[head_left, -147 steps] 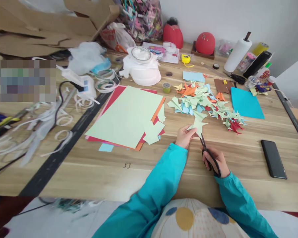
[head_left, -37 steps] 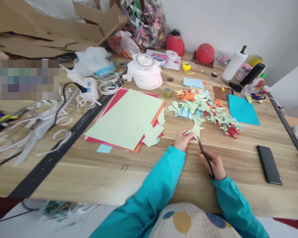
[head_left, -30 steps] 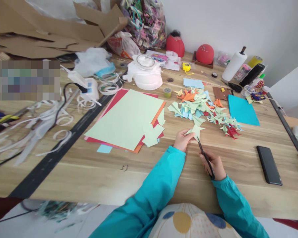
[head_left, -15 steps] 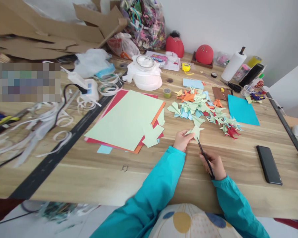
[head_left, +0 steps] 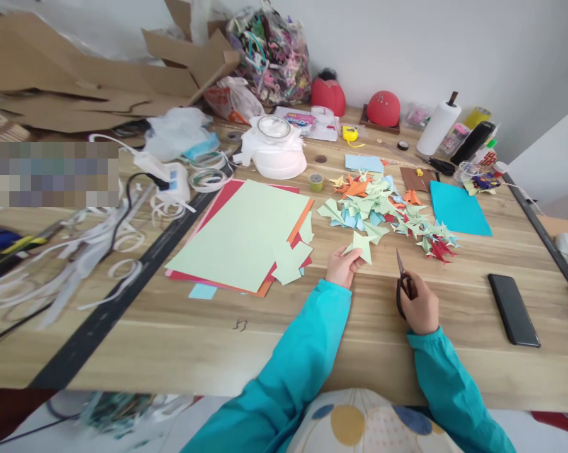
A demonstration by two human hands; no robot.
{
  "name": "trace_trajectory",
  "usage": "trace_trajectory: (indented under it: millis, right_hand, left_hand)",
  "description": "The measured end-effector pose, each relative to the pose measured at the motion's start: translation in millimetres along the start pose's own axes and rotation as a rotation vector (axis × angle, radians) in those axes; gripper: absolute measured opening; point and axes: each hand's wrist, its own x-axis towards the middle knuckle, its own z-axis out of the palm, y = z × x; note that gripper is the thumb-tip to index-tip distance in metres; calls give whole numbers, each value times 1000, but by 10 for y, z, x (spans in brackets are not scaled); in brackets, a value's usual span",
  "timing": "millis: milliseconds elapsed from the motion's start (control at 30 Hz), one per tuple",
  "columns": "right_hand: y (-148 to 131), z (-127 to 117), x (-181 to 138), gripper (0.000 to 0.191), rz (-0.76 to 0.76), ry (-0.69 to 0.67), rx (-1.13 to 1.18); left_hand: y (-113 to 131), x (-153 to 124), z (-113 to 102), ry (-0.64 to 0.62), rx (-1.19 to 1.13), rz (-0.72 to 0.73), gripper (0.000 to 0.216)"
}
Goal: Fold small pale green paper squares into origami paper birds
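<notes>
On a wood-grain table [head_left: 170, 352], the left hand [head_left: 340, 269] pinches a pale-green paper star [head_left: 361, 246]; well clear of it, the right hand [head_left: 422, 305] grips scissors [head_left: 400, 267]. Just beyond, a heap of coloured cut-outs [head_left: 373, 204] looks done, while the stacked sheets [head_left: 244, 236], lying leftward, seem largely uncut, suggesting plenty left.

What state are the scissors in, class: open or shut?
The scissors in the right hand look shut: their blades form one narrow point.
</notes>
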Motion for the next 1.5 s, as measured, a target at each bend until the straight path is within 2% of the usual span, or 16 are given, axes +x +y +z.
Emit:
trace_trajectory:
  millis: [100, 233, 400, 533, 633, 700, 767, 900, 933, 1000, 1033, 1100, 1233, 1333, 1433, 1500]
  right_hand:
    - [159, -17, 83, 38, -69, 67, -306]
    - [349, -19, 136, 37, -72, 106, -526]
    - [387, -18, 127, 34, -83, 94, -654]
    - [332, -36, 120, 30, -46, 108, -636]
    - [267, -54, 122, 24, -80, 195, -448]
    - [194, -49, 122, 25, -175, 216, -145]
    - [98, -25, 121, 27, -187, 160, 218]
    - [-98, 68, 128, 42, -1, -201, 883]
    - [-136, 94, 131, 40, 62, -306, 1011]
    - [-194, 149, 135, 32, 179, -546, 1194]
    - [-216, 178, 135, 30, 238, -624, 1266]
    - [-250, 236, 131, 30, 318, -695, 1341]
    - [-293, 346, 117, 31, 394, -685, 1467]
    - [-313, 394, 116, 30, 400, -648, 1511]
    - [-323, 389, 140, 21, 375, -553, 1553]
    - [-314, 363, 174, 18, 351, -460, 1585]
  left_hand:
    - [-4, -10, -5, -17, 16, -21, 26]
    - [-15, -12, -15, -46, 36, -36, 29]
    - [-38, -23, -15, -81, 39, -64, 32]
    - [-50, -45, -8, -132, 48, -84, 32]
    - [-61, -67, -3, -161, 64, -124, 31]
    - [-73, -94, 4, -188, 73, -170, 29]
    - [-88, -138, 11, -245, 80, -231, 25]
    - [-109, -254, 11, -442, 88, -373, 21]
    - [-113, -281, 6, -495, 91, -403, 21]
    - [-124, -325, -6, -584, 90, -453, 19]
    - [-132, -343, -12, -619, 78, -478, 17]
    - [-151, -377, -20, -654, 17, -541, 14]
    - [-192, -437, -12, -601, -152, -723, 17]
    - [-228, -443, -9, -563, -182, -765, 22]
    - [-265, -394, -30, -600, -27, -782, 29]
    - [-275, -339, -58, -610, 130, -688, 32]
